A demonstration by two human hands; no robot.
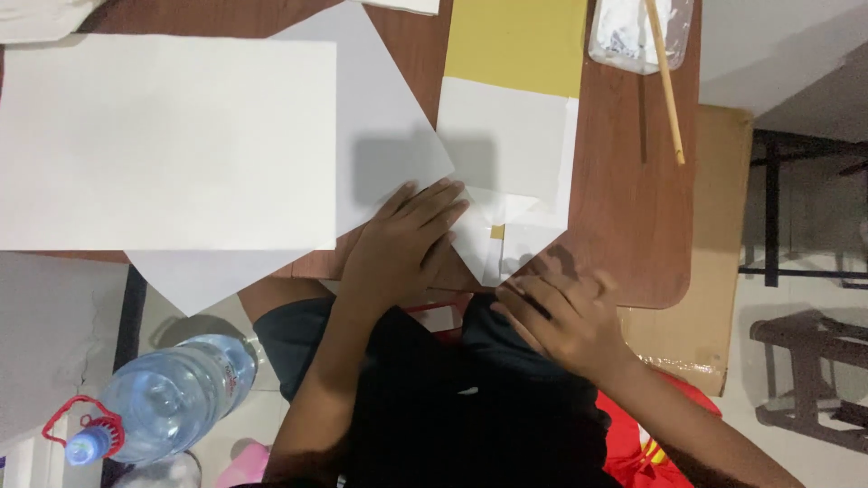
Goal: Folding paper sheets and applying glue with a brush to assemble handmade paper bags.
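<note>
Under the flat, open left hand (402,239) lies the folded white paper (506,217), pinned at its lower corner, while the right hand (565,316), loosely open and holding nothing, hovers just beside it, so an uneven press could skew the crease.

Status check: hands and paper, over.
Left hand flat on folded paper. Right hand at table edge, empty, fingers curled. White sheets lie left; stick far right.
</note>
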